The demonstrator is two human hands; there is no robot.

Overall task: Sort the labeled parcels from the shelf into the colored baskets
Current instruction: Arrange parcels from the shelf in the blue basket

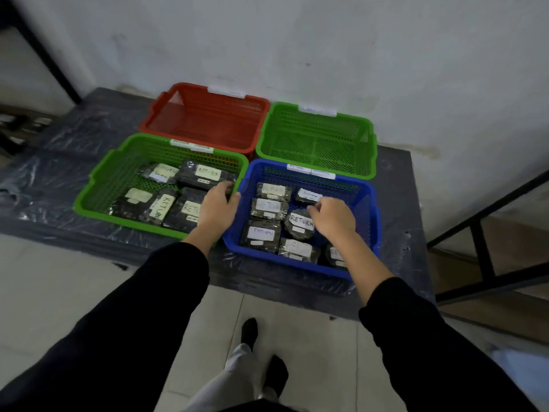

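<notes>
Four baskets stand on a dark, plastic-wrapped platform. The near green basket (98,185) and the blue basket (367,209) hold several black parcels with white "RETURN" labels, such as one parcel (205,173) in the green and a round parcel (300,224) in the blue. The red basket (157,114) and the far green basket (365,144) show only bare mesh. My left hand (218,206) hangs over the near green basket's right end, its fingers curved down onto a dark parcel edge; the grip is unclear. My right hand (334,217) hovers over the blue basket, fingers loosely curled, holding nothing.
A white wall rises just behind the baskets. A black metal frame (487,257) stands to the right, and another black post (44,55) at the far left. My feet (249,331) are on pale floor tiles in front of the platform (59,162).
</notes>
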